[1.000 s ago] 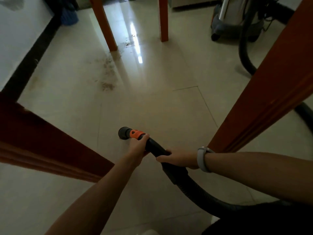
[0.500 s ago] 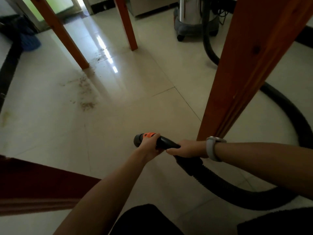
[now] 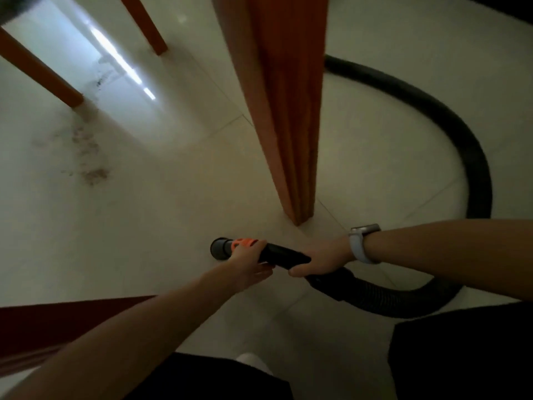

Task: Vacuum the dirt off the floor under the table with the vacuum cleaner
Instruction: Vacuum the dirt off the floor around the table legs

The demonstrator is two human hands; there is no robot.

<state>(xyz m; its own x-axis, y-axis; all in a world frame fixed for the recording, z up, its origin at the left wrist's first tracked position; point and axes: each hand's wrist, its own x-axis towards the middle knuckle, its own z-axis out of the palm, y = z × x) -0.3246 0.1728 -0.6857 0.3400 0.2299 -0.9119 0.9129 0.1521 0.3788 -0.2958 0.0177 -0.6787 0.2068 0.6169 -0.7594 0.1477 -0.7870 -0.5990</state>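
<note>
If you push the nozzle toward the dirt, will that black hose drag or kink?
The hose is ribbed and lies in a wide curve, so it probably flexes and trails freely. Its loop passes behind the table leg, where it may snag. Both hands grip the rigid nozzle, so steering should be firm.

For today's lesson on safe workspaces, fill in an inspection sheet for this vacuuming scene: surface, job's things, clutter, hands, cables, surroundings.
Surface: pale glossy floor tiles with a bright reflection; brown dirt patch lies below the far-left table leg.
Job's things: vacuum nozzle with an orange collar, aimed left, apart from the dirt; black ribbed hose loops round behind the near table leg.
Clutter: nothing seen.
Hands: left hand holds the wand just behind the collar; right hand, with a wristband, grips the wand where the hose begins.
Cables: nothing seen besides the hose.
Surroundings: another table leg further back; dark wooden rail at lower left; frame is blurred.
</note>
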